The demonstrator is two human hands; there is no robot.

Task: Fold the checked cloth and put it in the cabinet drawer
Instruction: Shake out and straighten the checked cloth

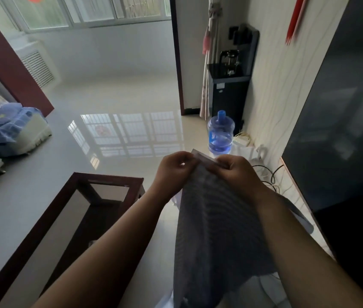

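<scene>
1. Cloth: grey-blue checked fabric cloth (216, 223), held up in mid-air at centre frame, hanging down toward 6 o'clock between the two forearms; its top edge is pinched at both hands and one pale corner sticks up between them.
2. Left hand (174, 172): closed on the cloth's top edge, fingers curled tight over the fabric.
3. Right hand (238, 172): closed on the same edge, just beside the left hand at 3 o'clock of it.
4. Floor: glossy pale tiled floor (114, 103), filling the middle of the frame and mirroring the window bars.
5. Table: dark red-brown wooden table with a glass top (80, 210), at 8 o'clock of the hands.
6. Window: white-framed window (91, 12), at 12 o'clock.
7. Bottle: translucent blue plastic water bottle (220, 134), standing on the floor at 1 o'clock of the hands.
8. Dispenser: black upright water dispenser (231, 85), against the wall just beyond the bottle.
9. Screen: large dark glossy screen (340, 112), at 3 o'clock.
10. Bedding: blue and white crumpled bedding (9, 127), at 9 o'clock.
11. Cabinet drawer: cannot tell where it is.
</scene>
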